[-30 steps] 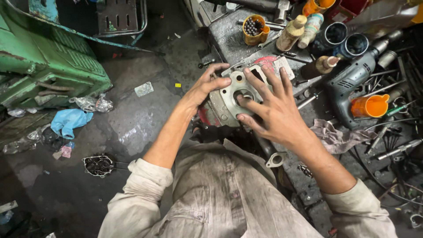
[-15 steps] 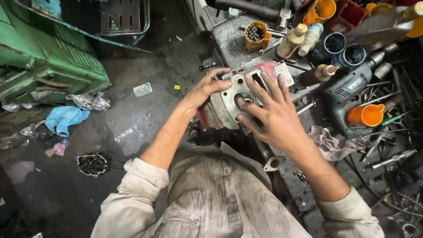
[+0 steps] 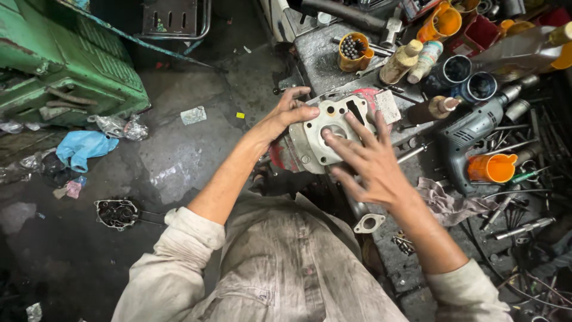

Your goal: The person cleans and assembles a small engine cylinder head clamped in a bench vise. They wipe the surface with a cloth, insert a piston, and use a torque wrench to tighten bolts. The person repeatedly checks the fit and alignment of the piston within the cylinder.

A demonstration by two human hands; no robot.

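here, metal gasket plate [image 3: 325, 134] under right hand [image 3: 366, 164], left hand [image 3: 292, 113] at its edge

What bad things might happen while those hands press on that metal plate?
The gasket under the right hand and left hand might slide crooked, so its holes miss the engine part below. That part sits near the bench edge and could tip to the floor. The drill lying close by might get knocked.

Left of the hands, open floor [image 3: 179, 161] is lying free. Rightward, a drill [image 3: 476, 128], orange cup [image 3: 491, 168], rag [image 3: 444, 203] and bottles [image 3: 411, 59] are crowding the desk [image 3: 325, 50].
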